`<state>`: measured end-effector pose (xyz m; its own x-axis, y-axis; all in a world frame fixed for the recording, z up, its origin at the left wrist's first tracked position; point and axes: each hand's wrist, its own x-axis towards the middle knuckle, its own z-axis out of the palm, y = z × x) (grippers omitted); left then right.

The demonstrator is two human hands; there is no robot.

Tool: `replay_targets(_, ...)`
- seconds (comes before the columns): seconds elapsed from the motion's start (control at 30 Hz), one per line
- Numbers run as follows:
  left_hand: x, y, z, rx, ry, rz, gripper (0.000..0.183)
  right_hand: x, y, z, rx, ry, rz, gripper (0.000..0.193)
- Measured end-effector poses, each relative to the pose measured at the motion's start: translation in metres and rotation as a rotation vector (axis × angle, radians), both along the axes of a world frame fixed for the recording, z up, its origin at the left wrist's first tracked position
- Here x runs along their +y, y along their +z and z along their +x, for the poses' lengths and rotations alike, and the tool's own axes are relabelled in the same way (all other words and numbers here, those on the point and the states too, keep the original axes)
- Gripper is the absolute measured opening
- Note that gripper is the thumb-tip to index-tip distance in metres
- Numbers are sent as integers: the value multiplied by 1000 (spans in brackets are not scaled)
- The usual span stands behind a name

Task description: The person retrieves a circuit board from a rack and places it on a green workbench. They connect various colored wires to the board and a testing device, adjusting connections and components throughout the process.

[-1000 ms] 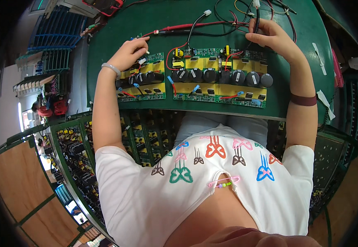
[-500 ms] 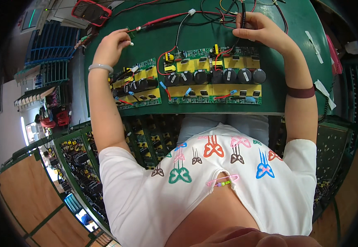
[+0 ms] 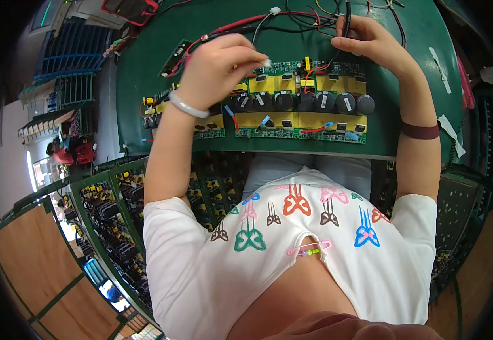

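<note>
My left hand (image 3: 221, 68) is over the gap between two green circuit boards. Its thumb and forefinger pinch a small white plug (image 3: 266, 62) above the top edge of the right board (image 3: 306, 122). That board carries yellow plates and a row of black cylindrical capacitors (image 3: 284, 101). Beyond its top right part, my right hand (image 3: 368, 42) has its fingers closed around a black lead (image 3: 346, 22). A thin wire runs from there down toward the board. The left board (image 3: 206, 135) is partly hidden by my left hand and wrist.
On the green table (image 3: 292, 42), red and black cables (image 3: 240, 22) cross the far side. A small narrow board (image 3: 178, 55) lies left of my left hand. A red-cased meter (image 3: 130, 8) is at the far left. White tape strips (image 3: 440, 68) mark the right side.
My left hand has moved right, from beside the small narrow board to above the right board's upper left edge, pinching the white plug. My right hand keeps its hold on the black lead.
</note>
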<state>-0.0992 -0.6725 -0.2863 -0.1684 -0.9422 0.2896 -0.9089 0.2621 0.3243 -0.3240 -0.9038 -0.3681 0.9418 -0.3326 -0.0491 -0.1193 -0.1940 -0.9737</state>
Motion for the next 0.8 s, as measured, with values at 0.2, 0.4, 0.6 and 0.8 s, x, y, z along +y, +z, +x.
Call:
replay_targets(0.2, -16, -24, -17, -68, -123, 33, 11, 1, 3, -3, 34, -30, -1, 21)
replay_targets(0.4, -27, -27, -22, -107, -157, 175, 9, -3, 3, -2, 50, 4, -20, 21)
replay_targets(0.6, -38, -23, -30, -151, -174, 241, 7, -5, 0, -2, 24, 21, -11, 21)
replay_targets(0.8, -44, -30, -39, -286, -127, 227, 4, -10, -5, -2, -9, 32, -50, 21)
